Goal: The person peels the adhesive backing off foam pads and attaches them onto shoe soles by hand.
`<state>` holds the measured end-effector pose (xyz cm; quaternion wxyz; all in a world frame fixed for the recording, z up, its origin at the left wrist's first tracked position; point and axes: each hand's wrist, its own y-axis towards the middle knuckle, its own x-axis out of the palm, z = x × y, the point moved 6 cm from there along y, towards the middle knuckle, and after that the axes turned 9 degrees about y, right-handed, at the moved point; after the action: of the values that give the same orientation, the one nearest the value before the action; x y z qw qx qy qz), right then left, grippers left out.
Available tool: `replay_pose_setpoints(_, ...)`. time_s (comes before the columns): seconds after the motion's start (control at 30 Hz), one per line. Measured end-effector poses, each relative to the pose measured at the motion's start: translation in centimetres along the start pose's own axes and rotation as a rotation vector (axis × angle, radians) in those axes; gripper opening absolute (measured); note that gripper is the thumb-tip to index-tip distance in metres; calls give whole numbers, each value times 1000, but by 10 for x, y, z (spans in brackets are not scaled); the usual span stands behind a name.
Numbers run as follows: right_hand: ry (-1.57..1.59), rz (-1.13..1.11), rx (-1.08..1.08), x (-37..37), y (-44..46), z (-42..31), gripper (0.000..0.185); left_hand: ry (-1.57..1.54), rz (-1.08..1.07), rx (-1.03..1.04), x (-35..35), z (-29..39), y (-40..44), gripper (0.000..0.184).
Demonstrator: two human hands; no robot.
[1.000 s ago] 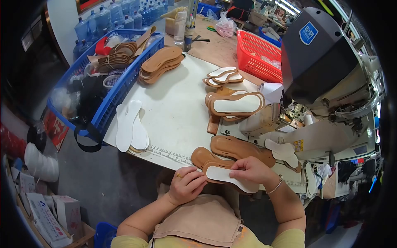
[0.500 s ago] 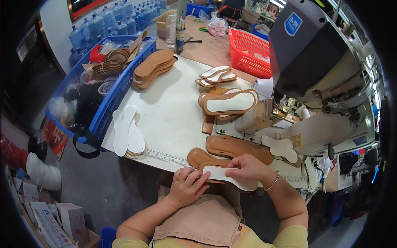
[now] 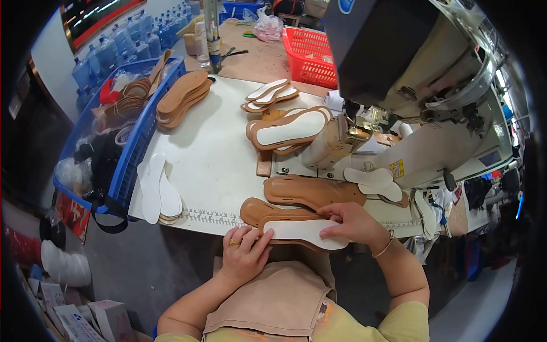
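A white insole piece [image 3: 299,230] lies on a brown leather insole [image 3: 266,221] at the front edge of the table. My left hand [image 3: 245,249] grips the left end, fingertips on the white piece. At the other end, my right hand [image 3: 354,228] holds the insole with its thumb on the white surface and its index finger at the far edge. Another brown insole [image 3: 250,210] lies partly beneath the held pair. Just behind are larger brown insoles [image 3: 310,191], with white pieces [image 3: 373,181] at their right end.
A sewing machine [image 3: 393,62] stands to the right. Stacked brown-and-white insoles [image 3: 290,128] lie beside it. White pieces [image 3: 152,188] and a brown stack [image 3: 183,97] are on the left. A blue basket [image 3: 151,122] borders the table; a red basket [image 3: 310,62] stands behind.
My right hand has slid rightward along the white piece toward its end. My left hand stays at the left end. The whole view has shifted, so the table appears farther left.
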<state>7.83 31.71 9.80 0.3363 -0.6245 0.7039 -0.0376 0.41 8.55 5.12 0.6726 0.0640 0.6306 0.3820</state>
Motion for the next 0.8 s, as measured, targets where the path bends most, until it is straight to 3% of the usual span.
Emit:
replay_pose_setpoints(0.3,456,89,27,-3,-22,44,36,18,23,11,-1,2,3,46)
replay_pose_setpoints(0.7,276,160,-37,-2,-17,53,35,41,-54,19,2,7,2,49)
replay_pose_setpoints(0.8,249,160,-31,-2,-19,49,34,148,-120,-21,-8,21,9,59)
